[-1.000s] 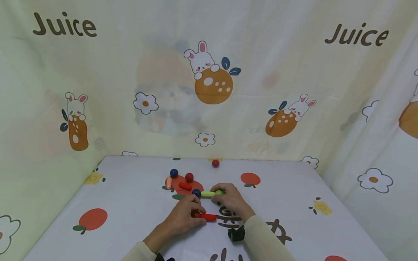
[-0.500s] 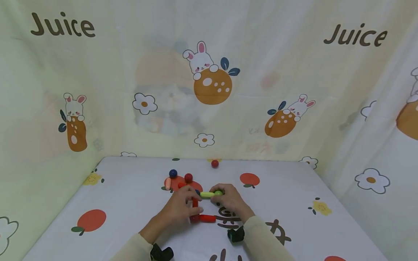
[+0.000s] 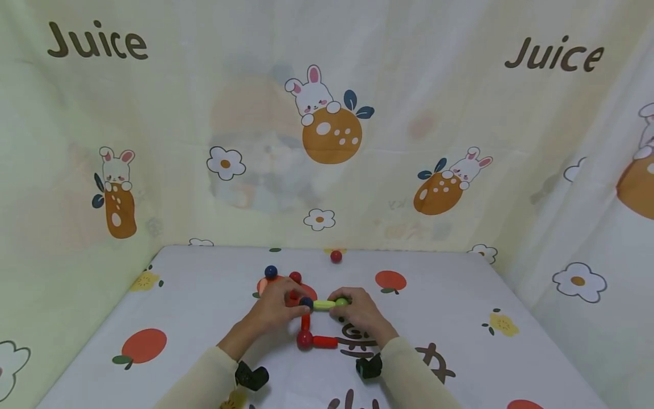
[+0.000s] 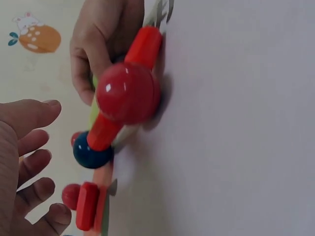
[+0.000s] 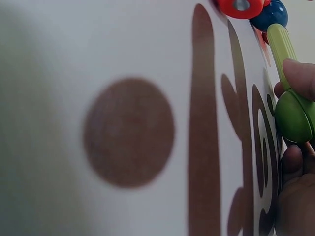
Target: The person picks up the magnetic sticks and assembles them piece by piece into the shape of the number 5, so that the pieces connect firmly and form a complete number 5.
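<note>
A joined set of balls and rods lies on the table. Its red ball (image 3: pixel 305 339) carries one red rod (image 3: pixel 325 342) pointing right and another red rod (image 3: pixel 305 322) leading back to a blue ball (image 3: pixel 306 303). From there a light green rod (image 3: pixel 323 305) runs right to a green ball (image 3: pixel 342 301). My right hand (image 3: pixel 360 312) pinches the green ball between thumb and fingers, plainly so in the right wrist view. Beside the blue ball hovers my left hand (image 3: pixel 273 309); in the left wrist view its fingers (image 4: pixel 42 162) are spread and apart from the blue ball.
Behind the left hand lie a second blue ball (image 3: pixel 271 272), a loose red ball (image 3: pixel 294 277) and a loose red rod (image 4: pixel 87 206). One more red ball (image 3: pixel 336 257) sits near the table's back edge. The printed cloth (image 3: pixel 434 307) covers the table.
The left hand has left the front red ball and moved back toward the blue ball. A red rod now shows between those two balls. The right hand keeps its hold on the green ball.
</note>
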Tool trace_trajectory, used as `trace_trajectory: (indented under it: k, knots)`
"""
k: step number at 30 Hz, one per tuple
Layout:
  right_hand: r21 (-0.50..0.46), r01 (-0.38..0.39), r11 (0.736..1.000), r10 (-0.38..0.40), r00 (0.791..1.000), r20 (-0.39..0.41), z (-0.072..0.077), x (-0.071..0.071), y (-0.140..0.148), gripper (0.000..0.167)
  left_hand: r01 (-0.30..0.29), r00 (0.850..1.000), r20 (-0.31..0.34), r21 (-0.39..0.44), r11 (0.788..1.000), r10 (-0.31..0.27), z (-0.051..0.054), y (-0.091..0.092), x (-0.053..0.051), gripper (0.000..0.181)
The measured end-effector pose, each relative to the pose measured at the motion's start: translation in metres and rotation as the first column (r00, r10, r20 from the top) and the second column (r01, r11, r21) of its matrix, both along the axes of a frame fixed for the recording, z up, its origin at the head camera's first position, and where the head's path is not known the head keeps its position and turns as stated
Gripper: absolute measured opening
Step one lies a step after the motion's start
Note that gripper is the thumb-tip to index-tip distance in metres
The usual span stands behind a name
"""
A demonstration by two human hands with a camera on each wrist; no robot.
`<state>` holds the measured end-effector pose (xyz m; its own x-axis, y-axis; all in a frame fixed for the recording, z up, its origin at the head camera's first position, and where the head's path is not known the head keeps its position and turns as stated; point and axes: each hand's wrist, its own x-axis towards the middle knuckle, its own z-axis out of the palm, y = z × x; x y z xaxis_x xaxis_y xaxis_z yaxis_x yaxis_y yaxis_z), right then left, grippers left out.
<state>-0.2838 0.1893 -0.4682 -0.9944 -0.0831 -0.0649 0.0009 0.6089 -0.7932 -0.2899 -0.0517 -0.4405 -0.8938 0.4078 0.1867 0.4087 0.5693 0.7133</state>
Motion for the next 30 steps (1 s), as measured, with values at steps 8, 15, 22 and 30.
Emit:
trace_trajectory:
  k: [8, 15, 22, 30]
  knots:
    - [0.000, 0.019, 1.000, -0.019, 1.000, 0.017, -0.001, -0.001, -0.002, 0.024, -0.044, 0.999, 0.001, -0.023, 0.999, 0.044, -0.002, -0.003, -0.010, 0.036]
    - [0.004, 0.025, 1.000, -0.025, 1.000, 0.012, -0.002, -0.001, -0.002, 0.025, -0.144, 0.989, -0.055, -0.071, 0.987, 0.140, -0.009, -0.001, -0.023, 0.041]
    - [0.002, 0.022, 1.000, -0.022, 1.000, 0.012, -0.002, 0.000, -0.001, 0.025, -0.242, 0.967, -0.126, -0.176, 0.954, 0.222, -0.008, 0.003, -0.036, 0.050]
    - [-0.006, 0.026, 1.000, -0.026, 1.000, 0.012, 0.000, 0.001, -0.002, 0.025, -0.249, 0.959, -0.211, -0.316, 0.915, 0.188, -0.007, 0.004, -0.046, 0.057]
